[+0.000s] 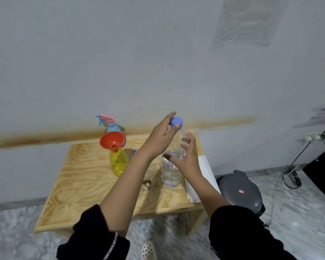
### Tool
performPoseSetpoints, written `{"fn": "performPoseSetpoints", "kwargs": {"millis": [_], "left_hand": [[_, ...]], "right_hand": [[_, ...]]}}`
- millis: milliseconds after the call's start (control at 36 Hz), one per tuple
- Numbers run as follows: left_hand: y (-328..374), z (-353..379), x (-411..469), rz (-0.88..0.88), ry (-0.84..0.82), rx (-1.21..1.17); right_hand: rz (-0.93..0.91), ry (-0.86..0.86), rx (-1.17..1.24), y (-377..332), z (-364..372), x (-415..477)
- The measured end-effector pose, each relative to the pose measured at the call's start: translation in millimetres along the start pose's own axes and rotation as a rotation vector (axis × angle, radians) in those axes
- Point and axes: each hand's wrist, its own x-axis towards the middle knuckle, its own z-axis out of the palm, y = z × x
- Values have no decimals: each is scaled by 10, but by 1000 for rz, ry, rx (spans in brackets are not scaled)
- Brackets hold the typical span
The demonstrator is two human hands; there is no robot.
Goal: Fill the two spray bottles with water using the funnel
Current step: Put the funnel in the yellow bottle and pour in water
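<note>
At the bottom edge of the frame, two black sleeves reach up over a wooden surface (83, 175). The right grip (188, 160) curves loosely round a clear water bottle (170, 173) standing right of centre, thumb in front and fingers on the far side. The left grip (160, 139) pinches the bottle's blue cap (176, 122) at its top. A white paper (204, 166) lies just right of the bottle. Left of centre stands a yellow spray bottle (118, 162) with a red funnel (111, 140) tilted in its neck. Behind it, by the wall, stands a blue spray bottle (112, 127) with its pink trigger on.
</note>
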Motion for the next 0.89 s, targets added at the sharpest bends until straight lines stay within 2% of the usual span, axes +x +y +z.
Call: {"fn": "performPoseSetpoints", "kwargs": {"millis": [250, 472, 750, 889], "left_hand": [[-40, 216, 8, 70, 250, 98], [41, 412, -20, -9, 580, -135], [139, 241, 23, 102, 703, -221], [-281, 87, -162, 21, 698, -200]], "right_hand": [[11, 22, -31, -6, 4, 13], [-23, 21, -35, -20, 33, -50], [-35, 19, -53, 23, 32, -31], [-54, 32, -63, 81, 24, -48]]}}
